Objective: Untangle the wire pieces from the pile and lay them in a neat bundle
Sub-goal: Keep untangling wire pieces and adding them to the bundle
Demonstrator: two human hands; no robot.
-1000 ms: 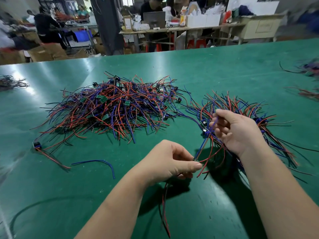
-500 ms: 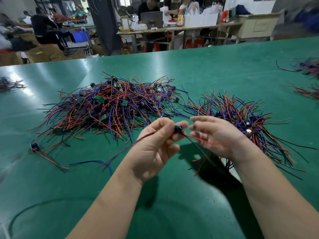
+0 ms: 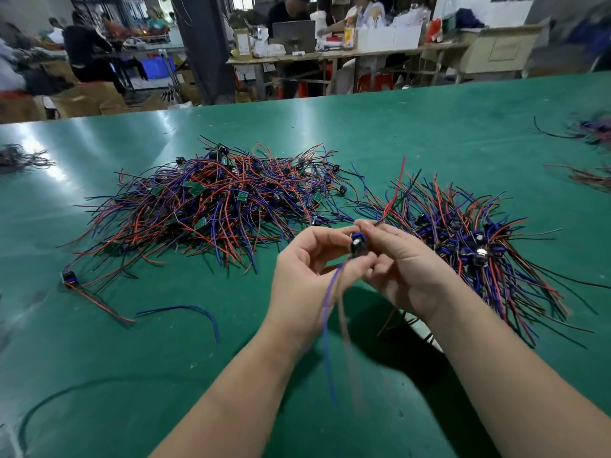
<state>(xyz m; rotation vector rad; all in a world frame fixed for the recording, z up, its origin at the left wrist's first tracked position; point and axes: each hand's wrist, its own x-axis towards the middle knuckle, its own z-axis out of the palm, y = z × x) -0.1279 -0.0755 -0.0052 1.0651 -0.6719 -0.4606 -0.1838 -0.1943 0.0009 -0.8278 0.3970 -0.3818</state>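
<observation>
Wire piece (image 3: 327, 312) raised higher, now dangling, pinched between left hand (image 3: 307, 276) and right hand (image 3: 406, 269)

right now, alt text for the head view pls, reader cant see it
The left hand and right hand pinch one wire piece by its black component over a green table, its blue wire dangling. A tangled pile lies to the left, a neater bundle to the right.

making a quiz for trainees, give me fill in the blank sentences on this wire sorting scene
The left hand and right hand together pinch one wire piece, whose blue wire hangs ___. The tangled pile lies to the ___ of the hands. The table is ___ in colour.
Missing words: down; left; green.
</observation>
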